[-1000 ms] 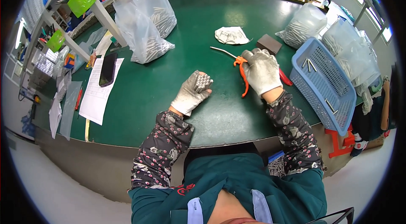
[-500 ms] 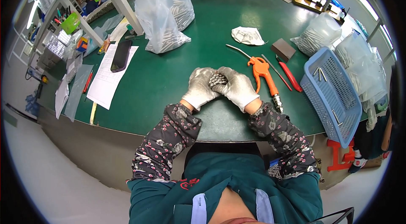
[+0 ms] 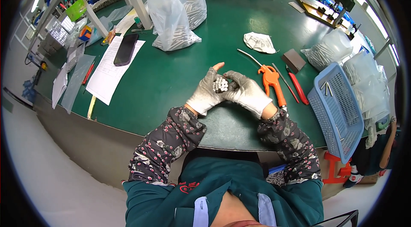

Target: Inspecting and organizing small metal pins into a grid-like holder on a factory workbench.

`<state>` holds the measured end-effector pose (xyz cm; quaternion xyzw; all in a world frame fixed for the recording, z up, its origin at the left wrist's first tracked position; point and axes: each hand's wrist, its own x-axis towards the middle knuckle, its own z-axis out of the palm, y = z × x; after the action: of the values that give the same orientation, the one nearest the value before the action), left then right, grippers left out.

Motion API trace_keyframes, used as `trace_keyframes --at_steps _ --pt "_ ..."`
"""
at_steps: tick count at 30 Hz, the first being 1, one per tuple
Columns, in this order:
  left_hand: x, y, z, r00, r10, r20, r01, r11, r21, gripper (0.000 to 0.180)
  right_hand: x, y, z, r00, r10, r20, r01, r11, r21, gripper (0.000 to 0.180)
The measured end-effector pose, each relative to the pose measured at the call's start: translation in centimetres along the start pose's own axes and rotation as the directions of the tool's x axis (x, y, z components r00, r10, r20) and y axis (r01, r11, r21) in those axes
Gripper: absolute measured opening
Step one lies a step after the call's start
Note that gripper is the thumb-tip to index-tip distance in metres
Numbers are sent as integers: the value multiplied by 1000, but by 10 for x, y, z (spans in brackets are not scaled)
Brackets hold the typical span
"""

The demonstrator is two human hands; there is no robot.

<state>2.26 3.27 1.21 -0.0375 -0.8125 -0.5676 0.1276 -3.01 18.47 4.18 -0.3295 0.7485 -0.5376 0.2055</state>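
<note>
A bundle of short metal rods (image 3: 220, 85) stands between my hands above the green table, its round, light ends facing up. My left hand (image 3: 204, 93), in a grey-white work glove with a bare fingertip showing, wraps its left side. From the other side my right hand (image 3: 248, 95), gloved alike, closes round the bundle; its fingers partly hide the rods. An orange air blow gun (image 3: 270, 80) lies just right of my right hand. Beside it are a thin rod-like tool (image 3: 286, 82) and a red-handled tool (image 3: 298, 88).
A blue plastic basket (image 3: 314, 94) with a few rods stands at the right edge, near clear bags of rods (image 3: 327, 49). More bags of rods (image 3: 175, 36) stand far left. A phone (image 3: 126, 49) lies on paper. A brown block (image 3: 293, 60) and crumpled white cloth (image 3: 259, 43) lie beyond the gun.
The bundle has turned so its rod ends show more fully. A finger of my left hand now points up, and my hands sit slightly further apart. The whole view has shifted a little.
</note>
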Motion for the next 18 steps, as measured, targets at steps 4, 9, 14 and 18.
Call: trace_keyframes --at_steps 4,9,14,18 --pt "1 -2 -3 998 -18 58 19 999 -26 82 -14 -12 -27 996 -16 -91 5 993 -120 47" --pt "0 2 -3 998 2 55 -1 1000 -19 80 -10 -11 -97 846 -200 -494 -149 801 -580 36" --pt "1 1 -3 998 10 58 -9 1000 -12 80 9 23 -146 691 -45 -722 -651 396 -648 55" --pt "3 -1 -2 999 1 47 -1 1000 -11 79 16 41 -156 580 264 -771 -813 252 -525 76"
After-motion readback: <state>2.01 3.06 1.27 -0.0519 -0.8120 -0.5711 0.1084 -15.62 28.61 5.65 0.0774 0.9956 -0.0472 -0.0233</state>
